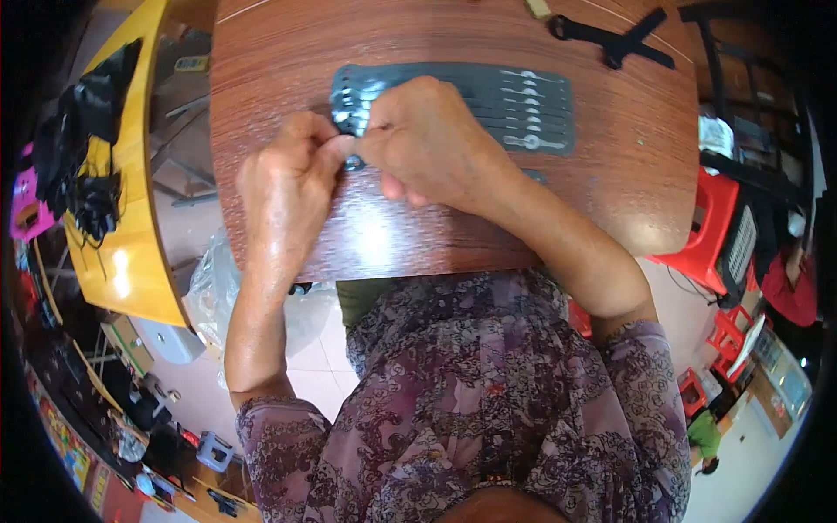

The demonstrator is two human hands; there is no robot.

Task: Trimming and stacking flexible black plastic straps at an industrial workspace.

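Note:
A dark grey sheet of narrow parallel strips (488, 96) lies across the wooden table (610, 192), with a row of whitish marks near its right end and shiny dark spots at its left end. My left hand (292, 170) is closed, thumb and finger pinching at the sheet's lower left corner. Against it presses my right hand (427, 144), also closed, its fingertips meeting the left thumb. Between them shows a small bit of dark strip end; the rest of that strip runs hidden under my right hand and forearm. A short piece of dark strip (534, 176) shows beyond the forearm, just below the sheet.
Crossed black straps (615, 44) lie at the table's far right, beside a small pale block (538, 9). A yellow table (122, 253) with black bags (87, 131) stands left. Red plastic stools (711, 218) are at right, where a person in green (704, 436) is visible.

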